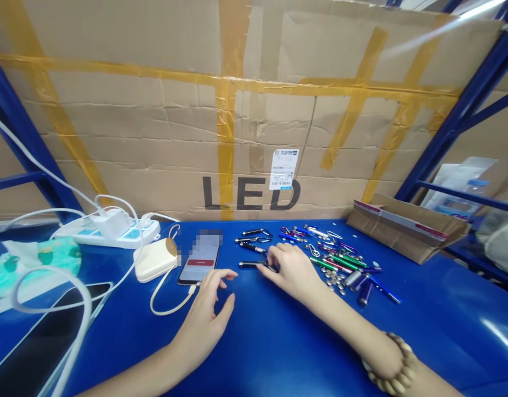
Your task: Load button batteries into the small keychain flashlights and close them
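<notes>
My right hand [293, 271] has its fingers closed on one end of a black pen-sized flashlight [250, 265] that lies level at the table surface. Just beyond it, more black pen-sized flashlights [254, 232] lie side by side, some with carabiner clips. To the left, my left hand [210, 303] hovers with thumb and fingers apart, holding nothing. Its fingertips are near the lower right corner of a phone [201, 259] with a lit screen. Beside my right hand spreads a pile of coloured flashlights [348, 261], with small silver button cells [335, 281] among them.
A charging cable [162, 313] runs from the phone toward a cream power bank [154, 260]. A white power strip [129, 234], tissue pack [42, 264] and dark tablet-like device [47, 342] occupy the left. An open cardboard box [402, 226] stands right; a large carton [175, 138] walls the back.
</notes>
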A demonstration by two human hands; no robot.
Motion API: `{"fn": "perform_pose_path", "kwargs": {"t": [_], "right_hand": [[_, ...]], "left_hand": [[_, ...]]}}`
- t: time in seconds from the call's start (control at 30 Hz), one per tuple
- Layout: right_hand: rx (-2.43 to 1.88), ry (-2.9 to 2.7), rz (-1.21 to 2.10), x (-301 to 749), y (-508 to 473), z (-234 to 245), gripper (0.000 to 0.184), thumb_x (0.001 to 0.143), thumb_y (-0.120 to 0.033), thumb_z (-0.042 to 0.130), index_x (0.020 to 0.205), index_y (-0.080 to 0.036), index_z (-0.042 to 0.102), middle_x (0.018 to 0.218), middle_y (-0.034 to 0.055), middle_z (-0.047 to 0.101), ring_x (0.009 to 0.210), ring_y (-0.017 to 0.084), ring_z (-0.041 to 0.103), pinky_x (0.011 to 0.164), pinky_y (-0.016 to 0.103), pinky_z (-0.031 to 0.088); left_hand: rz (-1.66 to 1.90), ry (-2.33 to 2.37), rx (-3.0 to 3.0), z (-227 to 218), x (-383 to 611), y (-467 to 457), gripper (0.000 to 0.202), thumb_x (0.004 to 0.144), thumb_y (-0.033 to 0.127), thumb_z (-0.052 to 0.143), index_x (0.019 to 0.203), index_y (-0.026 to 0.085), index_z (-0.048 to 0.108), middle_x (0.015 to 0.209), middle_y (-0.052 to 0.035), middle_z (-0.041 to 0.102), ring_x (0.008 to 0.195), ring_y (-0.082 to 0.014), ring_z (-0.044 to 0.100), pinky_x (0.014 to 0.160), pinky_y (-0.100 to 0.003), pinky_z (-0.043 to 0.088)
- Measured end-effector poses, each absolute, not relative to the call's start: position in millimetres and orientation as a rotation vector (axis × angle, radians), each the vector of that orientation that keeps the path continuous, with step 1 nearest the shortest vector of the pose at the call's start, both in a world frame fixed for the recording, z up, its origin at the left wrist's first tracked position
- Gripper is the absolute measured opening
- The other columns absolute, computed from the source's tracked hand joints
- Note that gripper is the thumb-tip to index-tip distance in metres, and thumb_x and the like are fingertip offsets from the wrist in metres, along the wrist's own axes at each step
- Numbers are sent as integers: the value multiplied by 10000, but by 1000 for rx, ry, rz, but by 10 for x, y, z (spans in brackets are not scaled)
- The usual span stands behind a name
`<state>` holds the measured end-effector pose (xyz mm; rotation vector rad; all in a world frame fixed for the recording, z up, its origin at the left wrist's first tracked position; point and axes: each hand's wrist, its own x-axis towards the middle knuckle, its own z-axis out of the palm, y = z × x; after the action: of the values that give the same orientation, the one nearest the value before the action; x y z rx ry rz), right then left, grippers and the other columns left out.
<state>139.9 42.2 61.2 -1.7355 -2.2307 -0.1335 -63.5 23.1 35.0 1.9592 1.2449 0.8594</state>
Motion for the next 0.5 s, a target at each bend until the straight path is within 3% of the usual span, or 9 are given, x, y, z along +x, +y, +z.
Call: {"fn": "perform_pose_path", "kwargs": {"t": [0.13, 0.27, 0.33, 0.4, 0.5], "right_hand": [[-1617, -2326, 62, 1386, 425, 528, 286, 866, -380, 484, 700, -166, 576, 759, 42, 611, 785, 181, 542, 751, 328, 396], [-1616, -2310, 108, 1413, 438, 470, 307, 873, -401, 472, 1059, -177, 567, 1062, 82, 577, 980, 212, 505, 846, 386, 385], [-1654, -2316, 80, 1439, 452, 501, 360, 873, -412, 465, 1137, -179, 538, 1114, 89, 560, 1030, 226, 491, 868, 399, 380], [-1766, -2304, 31, 1497, 469, 586, 312, 880, -362, 462, 1128, -198, 556, 1125, 72, 565, 1058, 218, 492, 887, 375, 377], [-2035, -2199, -28, 1683, 489, 770, 253, 840, -172, 478, 1043, -243, 612, 1088, 25, 605, 1016, 183, 545, 850, 305, 402]], "left_hand": [[906, 1232, 1993, 327, -633, 242, 224, 800, 227, 448, 1011, 238, 524, 914, -47, 545, 751, -193, 511, 700, -320, 460], [895, 1239, 1996, 328, -627, 247, 214, 797, 247, 447, 994, 232, 529, 898, -50, 550, 737, -194, 512, 691, -322, 465], [870, 1238, 1999, 338, -625, 247, 218, 802, 255, 439, 1001, 231, 526, 908, -53, 549, 738, -195, 512, 688, -324, 464], [861, 1234, 2000, 345, -626, 246, 220, 807, 260, 433, 1006, 233, 524, 919, -55, 551, 742, -196, 512, 690, -324, 463], [881, 1225, 1997, 336, -632, 245, 212, 806, 252, 443, 999, 239, 530, 925, -52, 557, 742, -193, 515, 684, -315, 462]]}}
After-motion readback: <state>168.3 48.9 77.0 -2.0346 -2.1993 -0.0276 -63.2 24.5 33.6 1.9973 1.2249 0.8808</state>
